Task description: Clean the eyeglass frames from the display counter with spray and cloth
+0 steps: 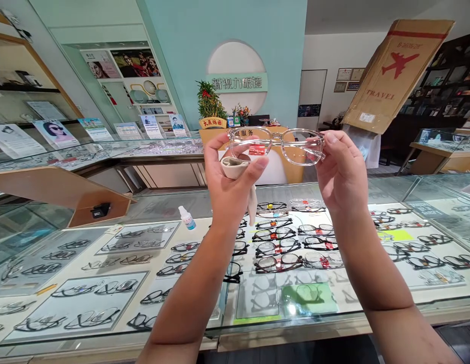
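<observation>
Clear-framed eyeglasses (277, 137) are held up at eye height over the display counter, with a red tag behind the left lens. My left hand (231, 169) is closed on the left side of the frame and also holds a beige cloth (235, 167), whose end hangs down below. My right hand (343, 162) pinches the right hinge of the glasses between thumb and fingers. The temples look folded behind the lenses.
Below, a glass counter (227, 328) holds rows of eyeglasses (278, 263). A small spray bottle (187, 218) stands on its left part. Further back are a reception desk (295, 172), a plant (210, 101) and a tilted cardboard box (397, 76).
</observation>
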Tool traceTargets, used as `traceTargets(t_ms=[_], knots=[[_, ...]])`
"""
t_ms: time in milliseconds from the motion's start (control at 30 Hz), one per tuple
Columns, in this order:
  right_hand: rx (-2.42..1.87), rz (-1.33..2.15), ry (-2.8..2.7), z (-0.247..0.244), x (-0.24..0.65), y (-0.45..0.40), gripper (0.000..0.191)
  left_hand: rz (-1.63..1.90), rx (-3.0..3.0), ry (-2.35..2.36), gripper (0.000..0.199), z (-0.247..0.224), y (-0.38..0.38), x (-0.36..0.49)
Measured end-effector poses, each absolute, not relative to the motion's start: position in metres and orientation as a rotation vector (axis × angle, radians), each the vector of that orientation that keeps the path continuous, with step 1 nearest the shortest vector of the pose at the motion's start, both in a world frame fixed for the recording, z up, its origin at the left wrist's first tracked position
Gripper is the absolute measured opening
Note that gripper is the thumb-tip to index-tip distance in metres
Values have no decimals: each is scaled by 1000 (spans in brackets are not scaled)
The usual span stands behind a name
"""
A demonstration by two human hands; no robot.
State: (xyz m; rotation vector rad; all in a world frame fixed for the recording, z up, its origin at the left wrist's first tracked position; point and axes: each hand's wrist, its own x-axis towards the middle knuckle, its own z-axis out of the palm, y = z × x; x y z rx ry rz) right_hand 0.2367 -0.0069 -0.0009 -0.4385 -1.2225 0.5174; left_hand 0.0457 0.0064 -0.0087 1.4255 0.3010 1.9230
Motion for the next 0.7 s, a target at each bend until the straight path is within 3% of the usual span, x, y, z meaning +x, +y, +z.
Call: traceTargets(t_ms=[200, 500, 700], knots=[[-381, 534, -1326, -3, 236, -7, 18, 1734, 1149, 361, 57, -2, 9, 44], [-444, 40, -1583, -11, 222, -6, 19, 1103, 1028, 266, 49, 2, 9, 45], [-505, -152, -1663, -7, 226, -14, 11, 963, 1079, 355, 47, -4, 9, 47]])
